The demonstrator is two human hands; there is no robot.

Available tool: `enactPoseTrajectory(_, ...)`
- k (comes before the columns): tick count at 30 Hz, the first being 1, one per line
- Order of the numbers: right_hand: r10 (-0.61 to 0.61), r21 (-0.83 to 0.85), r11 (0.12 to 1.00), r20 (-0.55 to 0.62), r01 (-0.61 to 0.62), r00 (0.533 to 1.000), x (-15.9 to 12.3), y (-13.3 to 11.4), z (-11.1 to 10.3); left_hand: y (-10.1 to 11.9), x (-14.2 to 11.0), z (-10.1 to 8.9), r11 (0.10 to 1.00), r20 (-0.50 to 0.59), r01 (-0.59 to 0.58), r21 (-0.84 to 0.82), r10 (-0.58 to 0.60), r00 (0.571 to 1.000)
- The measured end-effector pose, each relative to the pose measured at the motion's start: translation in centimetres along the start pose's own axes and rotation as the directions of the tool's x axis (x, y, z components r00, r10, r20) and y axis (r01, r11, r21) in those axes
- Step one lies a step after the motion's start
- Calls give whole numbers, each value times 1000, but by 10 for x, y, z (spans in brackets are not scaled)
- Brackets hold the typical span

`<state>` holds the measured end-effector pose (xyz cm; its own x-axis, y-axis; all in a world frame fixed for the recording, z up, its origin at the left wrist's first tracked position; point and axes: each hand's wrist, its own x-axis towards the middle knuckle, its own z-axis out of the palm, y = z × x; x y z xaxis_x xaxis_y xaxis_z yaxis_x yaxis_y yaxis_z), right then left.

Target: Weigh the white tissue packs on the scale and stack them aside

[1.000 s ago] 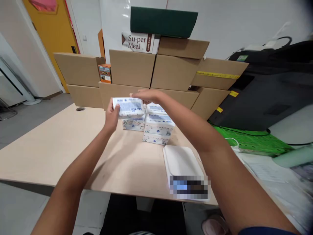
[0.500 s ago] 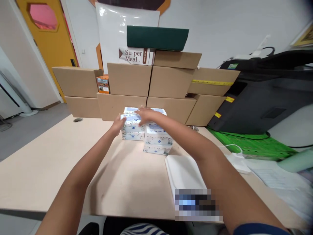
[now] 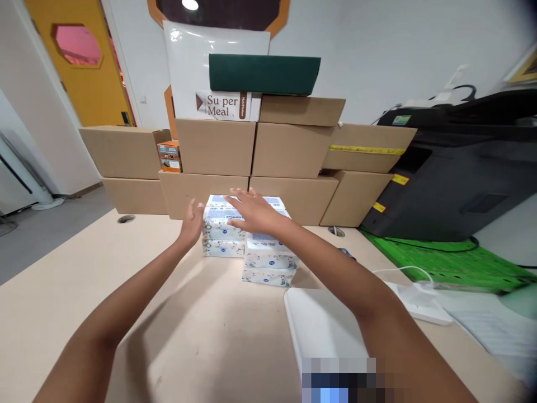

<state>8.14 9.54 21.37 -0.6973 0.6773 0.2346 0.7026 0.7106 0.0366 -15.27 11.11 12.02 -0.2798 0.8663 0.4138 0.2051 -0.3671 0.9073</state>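
Several white tissue packs with blue labels and a leafy print stand stacked on the table [image 3: 201,319]. The left front stack [image 3: 223,232] is two packs high, and the right front stack [image 3: 269,261], also two high, sits closer to me. More packs show behind them. My left hand [image 3: 193,223] is upright at the left side of the left stack, fingers extended, holding nothing. Over the tops of the packs my right hand [image 3: 251,211] is spread palm down, with its fingers apart. Whether its palm touches the packs I cannot tell.
Cardboard boxes [image 3: 213,146] form a wall behind the packs, topped by a dark green box [image 3: 264,74]. A white, rounded flat object [image 3: 321,319] lies at the front right. A dark printer [image 3: 457,184] and a white power strip [image 3: 423,302] are to the right.
My left hand has let go of the left stack's upper pack and moved slightly left. My right hand's fingers have spread and lifted. The view has tilted up a little.
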Motion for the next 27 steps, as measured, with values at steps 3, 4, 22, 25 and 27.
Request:
enactPoseTrajectory(3, -54, 131, 986, -338, 104, 940, -65, 30, 7, 19, -48, -14, 976, -12, -184, 114, 186, 982)
enactPoseTrajectory(4, -36, 162, 979, -442, 120, 896, -92, 41, 16, 21, -71, -20, 960, 29, -234, 153, 232, 972)
enactPoseTrajectory(22, 848, 838, 520, -484, -164, 217, -304, 110, 141, -26, -179, 23, 927, 300, 60, 370, -181, 937)
enactPoseTrajectory(25, 839, 828, 527, -472, -190, 272, -300, 101, 141, -14, -191, 32, 969, 340, -88, 230, 5, 940)
enactPoseTrajectory(27, 850, 857, 484, -411, -178, 330, -290, 91, 137, -2, -192, 43, 985, 337, -78, 156, 21, 941)
